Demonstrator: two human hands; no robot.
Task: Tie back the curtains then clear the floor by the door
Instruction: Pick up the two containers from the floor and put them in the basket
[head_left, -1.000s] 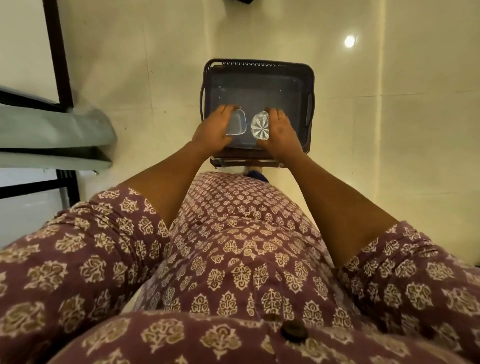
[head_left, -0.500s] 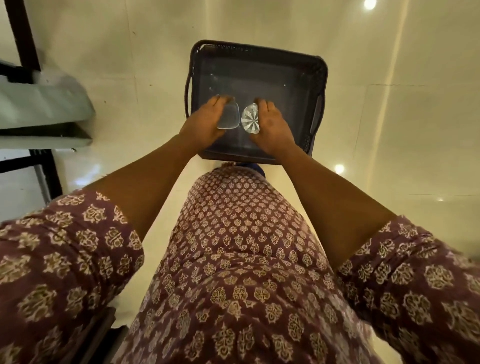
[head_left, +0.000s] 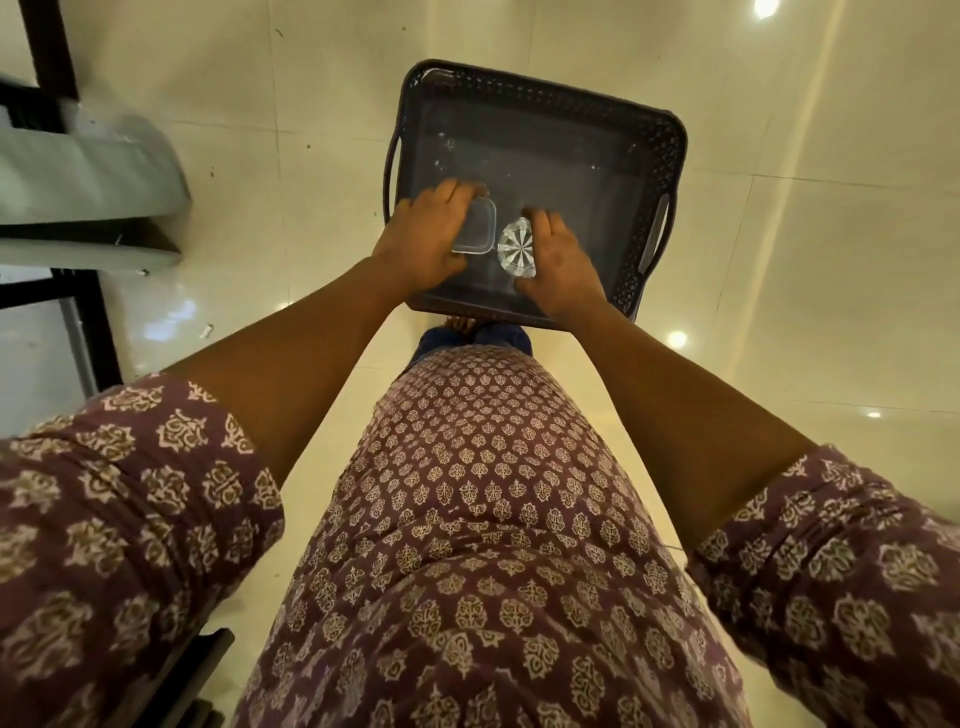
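Note:
A dark grey plastic basket (head_left: 660, 150) with perforated walls and side handles stands on the cream tiled floor in front of me. Both my hands are inside it near its front wall. My left hand (head_left: 423, 236) holds a small clear square container (head_left: 478, 231). My right hand (head_left: 558, 260) holds a clear cut-glass piece with a star pattern (head_left: 517, 252). The two items sit side by side, almost touching, low over the basket's floor.
A pale green curtain (head_left: 88, 176) hangs bunched at the left, beside a black door frame (head_left: 88, 332). My feet (head_left: 467, 332) stand just behind the basket. Glossy floor tiles (head_left: 805, 260) spread to the right and beyond the basket.
My hands have kept the same hold on the two clear items and sunk slightly within the basket. The view has shifted, so the basket appears larger and turned a little.

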